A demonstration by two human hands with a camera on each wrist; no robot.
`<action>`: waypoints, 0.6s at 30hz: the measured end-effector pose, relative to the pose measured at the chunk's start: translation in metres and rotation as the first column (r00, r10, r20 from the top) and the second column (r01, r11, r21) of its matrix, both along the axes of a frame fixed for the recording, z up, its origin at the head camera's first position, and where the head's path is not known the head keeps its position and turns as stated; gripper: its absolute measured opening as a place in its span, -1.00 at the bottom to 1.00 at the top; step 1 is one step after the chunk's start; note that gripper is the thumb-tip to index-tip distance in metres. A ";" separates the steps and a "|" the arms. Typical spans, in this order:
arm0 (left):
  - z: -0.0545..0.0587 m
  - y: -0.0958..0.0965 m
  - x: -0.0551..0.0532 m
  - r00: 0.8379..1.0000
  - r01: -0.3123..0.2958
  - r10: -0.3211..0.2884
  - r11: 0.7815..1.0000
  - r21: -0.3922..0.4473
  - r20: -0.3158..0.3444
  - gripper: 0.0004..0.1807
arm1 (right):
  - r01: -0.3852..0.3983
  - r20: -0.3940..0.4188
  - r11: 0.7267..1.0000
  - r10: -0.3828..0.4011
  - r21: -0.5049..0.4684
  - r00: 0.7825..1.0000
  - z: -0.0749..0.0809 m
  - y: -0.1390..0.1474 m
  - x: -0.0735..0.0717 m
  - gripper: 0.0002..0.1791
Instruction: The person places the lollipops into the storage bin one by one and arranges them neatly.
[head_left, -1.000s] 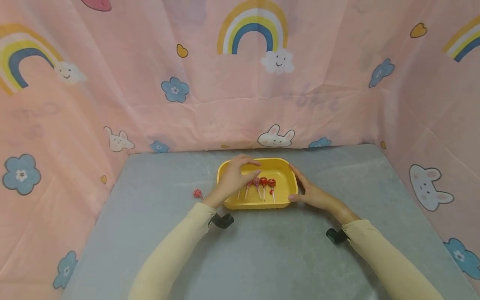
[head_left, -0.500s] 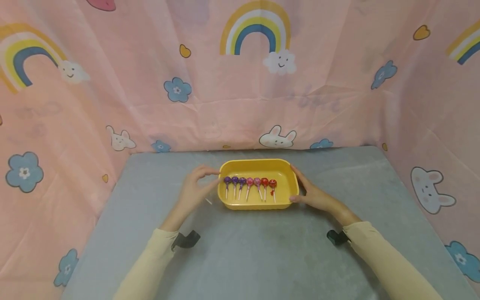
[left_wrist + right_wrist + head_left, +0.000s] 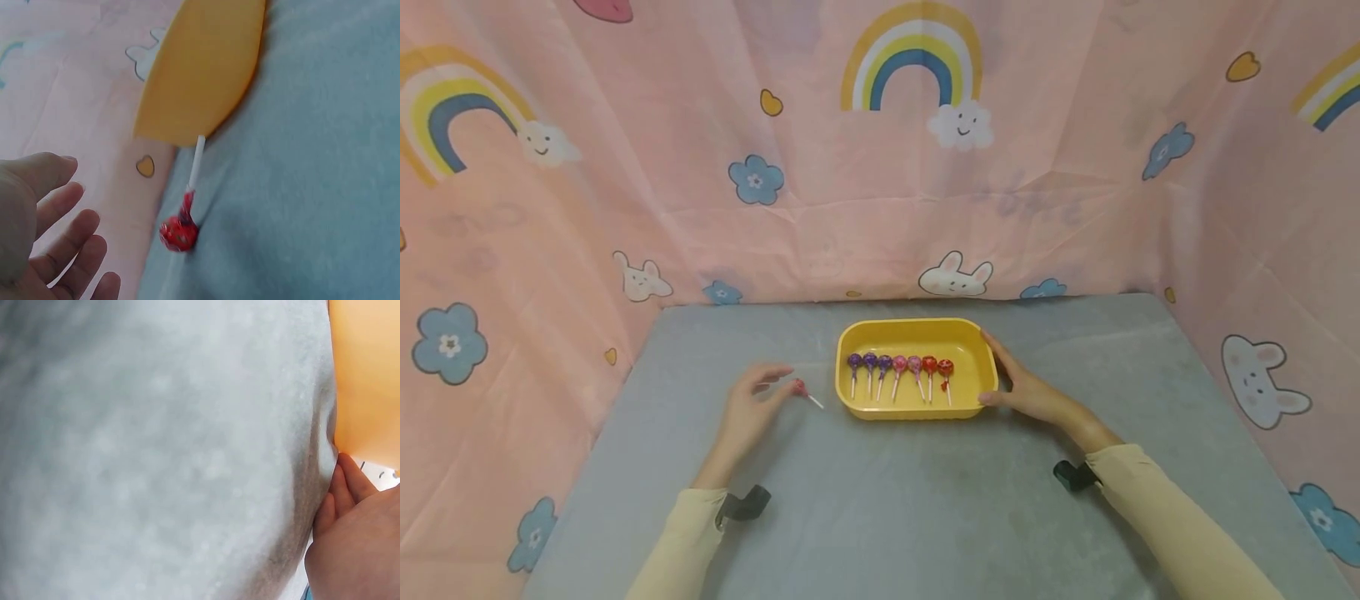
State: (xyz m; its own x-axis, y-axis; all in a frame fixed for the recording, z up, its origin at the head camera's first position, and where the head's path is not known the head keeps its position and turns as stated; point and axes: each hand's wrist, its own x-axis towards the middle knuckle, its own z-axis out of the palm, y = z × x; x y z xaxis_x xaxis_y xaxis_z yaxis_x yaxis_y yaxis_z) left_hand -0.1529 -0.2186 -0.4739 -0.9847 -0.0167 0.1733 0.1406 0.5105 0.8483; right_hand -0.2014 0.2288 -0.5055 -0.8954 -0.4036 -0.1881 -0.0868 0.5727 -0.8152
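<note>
In the head view a yellow tray [image 3: 917, 413] stands on the grey-covered table, with purple, pink and red lollipops [image 3: 884, 364] lying in a row inside. Left of it, a red-wrapped lollipop [image 3: 800, 387] lies on the cloth, stick toward the tray. My left hand [image 3: 741, 421] is beside its candy end; the left wrist view shows loosely bent fingers [image 3: 74, 240] apart from the lollipop [image 3: 179, 234]. My right hand [image 3: 1033, 393] holds the tray's right end, thumb at the front corner and fingers along the side. Only part of that grip shows in the right wrist view.
A pink curtain [image 3: 880, 208] printed with rainbows and rabbits rises behind the table [image 3: 925, 508] and along both sides. The tray sits near the table's back edge. A dark wrist camera [image 3: 745, 504] is strapped to each forearm.
My left hand has drawn back from over the tray to the left, beside the loose lollipop. The whole row of lollipops in the tray now shows. My right hand stays at the tray.
</note>
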 end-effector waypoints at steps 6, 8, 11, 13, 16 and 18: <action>-0.013 -0.011 -0.009 0.999 -0.035 0.035 0.999 0.006 -0.010 -0.68 | -0.006 -0.013 1.000 0.006 -0.007 1.000 0.000 0.001 0.000 0.17; -0.017 -0.014 -0.011 0.999 -0.039 0.039 0.999 -0.001 -0.001 -0.66 | -0.006 -0.010 1.000 0.005 -0.012 1.000 0.000 0.001 0.000 0.18; -0.024 -0.016 -0.015 0.999 -0.043 0.044 0.999 -0.021 0.018 -0.65 | -0.002 -0.001 1.000 0.002 -0.016 1.000 0.000 0.000 0.000 0.17; -0.028 -0.017 -0.017 0.998 -0.048 0.049 0.998 -0.039 0.031 -0.64 | -0.003 0.002 1.000 0.003 -0.015 1.000 0.000 0.000 0.000 0.17; -0.033 -0.018 -0.021 0.998 -0.055 0.057 0.996 -0.066 0.040 -0.62 | -0.006 -0.005 1.000 0.006 -0.013 1.000 0.000 0.000 0.000 0.17; -0.034 -0.018 -0.023 0.997 -0.061 0.064 0.995 -0.076 0.042 -0.60 | -0.006 -0.008 1.000 0.006 -0.012 1.000 -0.001 0.001 0.000 0.17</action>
State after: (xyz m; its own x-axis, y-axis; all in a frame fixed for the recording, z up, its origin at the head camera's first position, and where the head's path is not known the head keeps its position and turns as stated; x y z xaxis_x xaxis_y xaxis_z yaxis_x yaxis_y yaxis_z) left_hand -0.1760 -0.2363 -0.5082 -0.9889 -0.0674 0.1323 0.0692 0.5795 0.8121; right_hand -0.2012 0.2297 -0.5061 -0.8943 -0.4112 -0.1765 -0.0965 0.5624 -0.8212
